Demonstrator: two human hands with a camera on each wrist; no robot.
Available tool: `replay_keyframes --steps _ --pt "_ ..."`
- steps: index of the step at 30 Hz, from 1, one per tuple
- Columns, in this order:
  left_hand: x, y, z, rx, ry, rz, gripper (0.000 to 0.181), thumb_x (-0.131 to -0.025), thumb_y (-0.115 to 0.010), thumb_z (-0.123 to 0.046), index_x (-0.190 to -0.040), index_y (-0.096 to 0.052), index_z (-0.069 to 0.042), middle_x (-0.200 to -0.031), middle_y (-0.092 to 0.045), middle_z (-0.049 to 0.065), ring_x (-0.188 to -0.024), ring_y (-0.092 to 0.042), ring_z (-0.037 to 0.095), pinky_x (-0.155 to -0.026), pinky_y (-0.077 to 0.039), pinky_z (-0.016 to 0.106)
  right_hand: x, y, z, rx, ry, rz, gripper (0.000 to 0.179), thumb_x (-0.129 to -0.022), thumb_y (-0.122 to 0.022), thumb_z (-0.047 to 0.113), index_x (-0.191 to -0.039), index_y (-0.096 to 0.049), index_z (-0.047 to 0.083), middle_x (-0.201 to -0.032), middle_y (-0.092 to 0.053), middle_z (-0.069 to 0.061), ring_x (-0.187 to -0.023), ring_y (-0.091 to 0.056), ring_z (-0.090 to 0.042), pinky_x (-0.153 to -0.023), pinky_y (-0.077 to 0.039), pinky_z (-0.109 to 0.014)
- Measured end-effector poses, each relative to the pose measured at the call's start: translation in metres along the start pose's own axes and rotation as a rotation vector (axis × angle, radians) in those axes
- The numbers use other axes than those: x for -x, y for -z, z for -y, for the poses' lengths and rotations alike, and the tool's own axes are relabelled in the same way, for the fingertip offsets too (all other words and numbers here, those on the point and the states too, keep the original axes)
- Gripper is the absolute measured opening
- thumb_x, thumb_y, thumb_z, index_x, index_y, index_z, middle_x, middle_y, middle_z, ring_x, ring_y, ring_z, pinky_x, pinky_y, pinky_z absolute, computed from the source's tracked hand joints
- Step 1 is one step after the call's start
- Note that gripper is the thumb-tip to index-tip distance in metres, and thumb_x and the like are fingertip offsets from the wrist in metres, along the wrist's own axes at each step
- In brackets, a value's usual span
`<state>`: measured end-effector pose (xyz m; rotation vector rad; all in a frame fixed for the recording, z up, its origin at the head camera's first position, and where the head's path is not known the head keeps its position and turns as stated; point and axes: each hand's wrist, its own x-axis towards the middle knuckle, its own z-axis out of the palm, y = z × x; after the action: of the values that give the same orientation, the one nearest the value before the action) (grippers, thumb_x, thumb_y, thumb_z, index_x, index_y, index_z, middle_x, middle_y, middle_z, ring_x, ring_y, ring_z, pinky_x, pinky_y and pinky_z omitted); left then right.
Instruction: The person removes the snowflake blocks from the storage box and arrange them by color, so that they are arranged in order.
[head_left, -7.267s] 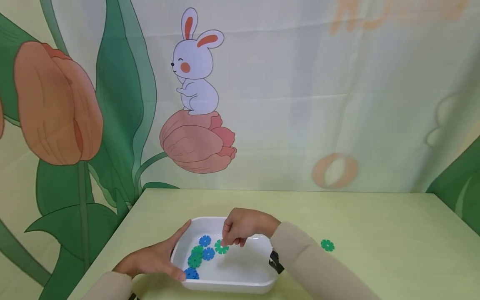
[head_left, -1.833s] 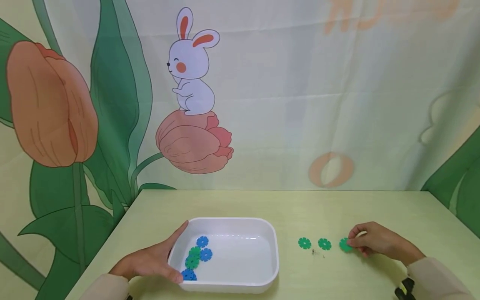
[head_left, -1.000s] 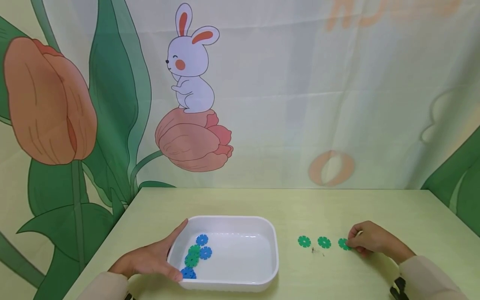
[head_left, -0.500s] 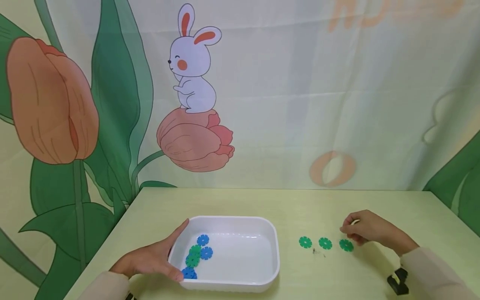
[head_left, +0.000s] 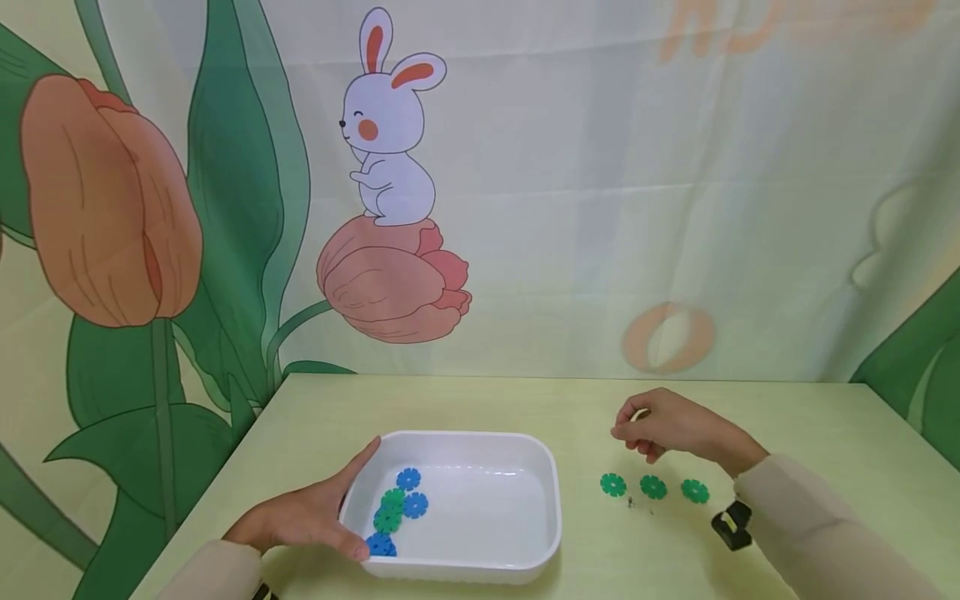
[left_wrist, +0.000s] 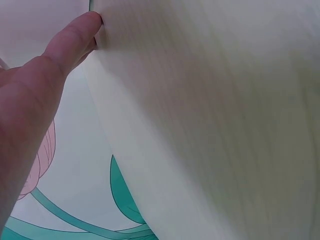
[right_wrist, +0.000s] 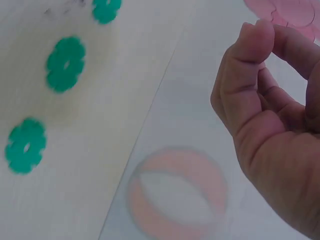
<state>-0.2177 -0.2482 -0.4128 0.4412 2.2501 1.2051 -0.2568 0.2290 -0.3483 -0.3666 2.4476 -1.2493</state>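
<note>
My left hand (head_left: pixel 303 517) holds the left side of a white plastic tray (head_left: pixel 506 568), thumb on the near left corner and fingertips at the far left corner. Inside lie several snowflake discs: a blue disc (head_left: pixel 408 478) at the back and overlapping green discs (head_left: pixel 388 520) among them. My right hand (head_left: pixel 675 427) is above the table behind a row of three green snowflake discs: a left one (head_left: pixel 613 485), a middle one (head_left: pixel 653 487) and a right one (head_left: pixel 695 492). In the right wrist view its thumb and index fingertips meet with nothing between them, the other fingers curled.
Dark specks (head_left: pixel 632 502) mark the pale green table (head_left: pixel 840 467) just in front of the disc row. A printed cloth (head_left: pixel 540 208) with a rabbit and tulips hangs along the table's back edge.
My right hand has set the third green disc down at the row's right end, let go, then risen and moved left and back. The left hand stays on the tray.
</note>
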Motion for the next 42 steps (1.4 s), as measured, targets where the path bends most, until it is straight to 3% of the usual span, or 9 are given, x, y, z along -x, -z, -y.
replay_keyframes --steps 26,37,42 --pt "0.0 0.001 -0.001 0.028 0.008 0.008 0.127 -0.08 -0.084 -0.033 -0.159 0.014 -0.02 -0.16 -0.014 0.018 -0.126 -0.038 0.032 -0.106 -0.04 0.055 -0.063 -0.098 0.104 0.01 0.079 0.189 0.01 -0.09 -0.074 0.013 -0.089 -0.069 0.005 -0.073 -0.061 -0.006 -0.059 -0.055 -0.015 -0.062 -0.056 -0.028" --pt "0.0 -0.001 -0.002 0.01 0.026 0.009 0.126 -0.082 -0.083 -0.034 -0.159 0.016 -0.02 -0.155 -0.023 0.017 -0.122 -0.043 0.03 -0.103 -0.044 0.052 -0.078 -0.133 0.125 0.035 0.086 0.216 0.009 -0.09 -0.076 0.014 -0.086 -0.071 0.008 -0.072 -0.061 -0.005 -0.059 -0.054 -0.015 -0.061 -0.055 -0.027" --pt "0.0 0.0 -0.001 0.018 0.005 0.019 0.125 -0.083 -0.082 -0.033 -0.158 0.017 -0.018 -0.152 -0.026 0.017 -0.119 -0.045 0.03 -0.101 -0.047 0.049 -0.085 -0.145 0.128 0.007 0.079 0.226 0.008 -0.089 -0.076 0.012 -0.085 -0.072 0.008 -0.071 -0.06 -0.005 -0.059 -0.054 -0.016 -0.059 -0.054 -0.026"
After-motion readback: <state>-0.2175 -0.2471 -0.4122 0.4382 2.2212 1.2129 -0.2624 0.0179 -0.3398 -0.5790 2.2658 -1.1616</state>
